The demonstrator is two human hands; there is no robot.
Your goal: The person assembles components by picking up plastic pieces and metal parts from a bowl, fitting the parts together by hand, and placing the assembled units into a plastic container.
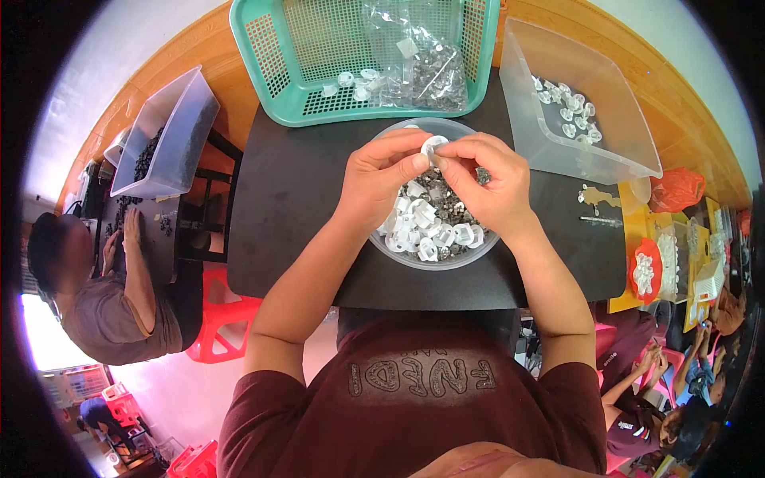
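Clearly, left hand: it is pinching a white round piece (434, 144) between thumb and fingers, the hand (388, 166) hovering over the bowl, just above the middle of the frame.
Right hand: this one (488, 174) is closing thumb and forefinger on the same piece's right edge; whether something small is also sitting between them, I cannot tell.
Bowl: the clear bowl (456, 126) is resting on the dark worktop (291, 199), holding white pieces (416, 221) lower left and small metal parts (458, 213) beside them.
Green basket: at top centre, the basket (279, 112) is holding a clear bag (434, 72) and some white pieces.
Clear bin: at upper right, the bin (532, 147) is containing more pale pieces (572, 111).
Co-worker: at far left, a person (119, 307) is sitting with both hands at another worktop (163, 259).
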